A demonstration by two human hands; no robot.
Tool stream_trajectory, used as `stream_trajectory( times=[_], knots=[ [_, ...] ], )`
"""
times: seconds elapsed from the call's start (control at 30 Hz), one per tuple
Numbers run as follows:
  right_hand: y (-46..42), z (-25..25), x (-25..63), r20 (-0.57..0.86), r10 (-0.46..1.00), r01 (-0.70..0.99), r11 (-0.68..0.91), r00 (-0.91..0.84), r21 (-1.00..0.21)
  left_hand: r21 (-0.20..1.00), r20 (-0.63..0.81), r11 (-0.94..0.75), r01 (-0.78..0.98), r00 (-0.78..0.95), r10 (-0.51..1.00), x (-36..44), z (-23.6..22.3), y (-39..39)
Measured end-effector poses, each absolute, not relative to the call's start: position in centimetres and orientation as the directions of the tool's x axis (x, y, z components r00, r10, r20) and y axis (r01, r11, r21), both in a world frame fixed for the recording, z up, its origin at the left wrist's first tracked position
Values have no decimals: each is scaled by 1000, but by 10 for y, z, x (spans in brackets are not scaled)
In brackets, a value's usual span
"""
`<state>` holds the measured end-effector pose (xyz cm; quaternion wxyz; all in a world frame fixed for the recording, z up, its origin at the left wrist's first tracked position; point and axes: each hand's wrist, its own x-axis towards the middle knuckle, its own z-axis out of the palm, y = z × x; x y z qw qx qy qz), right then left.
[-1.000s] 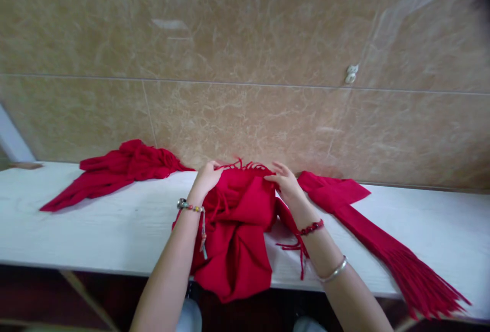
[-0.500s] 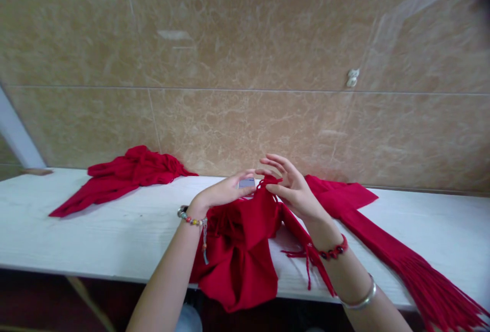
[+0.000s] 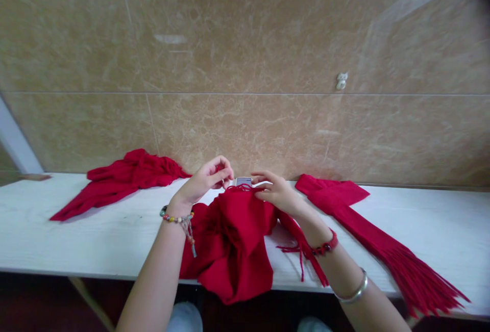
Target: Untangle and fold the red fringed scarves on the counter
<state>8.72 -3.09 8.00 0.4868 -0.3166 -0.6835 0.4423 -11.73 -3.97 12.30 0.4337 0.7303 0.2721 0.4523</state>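
A bunched red scarf lies on the white table in front of me, its lower part hanging over the near edge. My left hand is closed in a pinch on the scarf's top fringe at the far left of the bundle. My right hand pinches the fringe on the bundle's right side. Between the two hands a small white label shows at the scarf's top edge. Both wrists wear bead bracelets, and the right forearm has a silver bangle.
A second red scarf lies crumpled at the back left of the table. A third red scarf with a long fringe stretches to the right, over the near edge. A brown marble wall stands right behind the table.
My hands lifted off the bundle's top, came together at the fringe, then spread slightly. A small white label has come into sight between them. The view shifted a little.
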Motion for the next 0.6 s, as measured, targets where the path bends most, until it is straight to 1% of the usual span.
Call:
stream_trajectory(
  times=[0.03, 0.1, 0.17, 0.2, 0.27, 0.33, 0.37, 0.43, 0.5, 0.6],
  knots=[
    [-30, 78, 82, 396, 864, 32, 426, -311, -904, 875, 402, -478, 76, 436, 805, -119, 124, -40],
    [-29, 76, 69, 457, 848, 46, 485, -267, -873, 838, 391, -492, 235, 368, 843, -122, 123, -40],
    [-32, 80, 57, 544, 806, 8, 561, -233, -828, 790, 395, -494, 362, 315, 863, -127, 121, -39],
    [-34, 83, 51, 586, 782, -16, 597, -213, -802, 780, 381, -491, 387, 330, 864, -130, 120, -38],
    [-40, 91, 40, 644, 745, -44, 647, -173, -761, 810, 307, -473, 347, 435, 846, -137, 117, -39],
    [-47, 100, 29, 672, 726, -44, 673, -147, -738, 879, 242, -416, 231, 535, 809, -146, 113, -41],
    [-51, 104, 24, 684, 716, -42, 686, -140, -727, 909, 237, -383, 168, 547, 803, -150, 112, -42],
    [-57, 110, 12, 710, 690, -39, 713, -140, -700, 941, 254, -332, 66, 508, 823, -158, 109, -44],
    [-61, 115, 1, 734, 663, -32, 738, -149, -674, 951, 271, -308, 13, 442, 855, -167, 108, -47],
    [-66, 120, -14, 741, 651, -2, 751, -163, -660, 943, 323, -329, -44, 346, 881, -181, 110, -52]
  ],
)
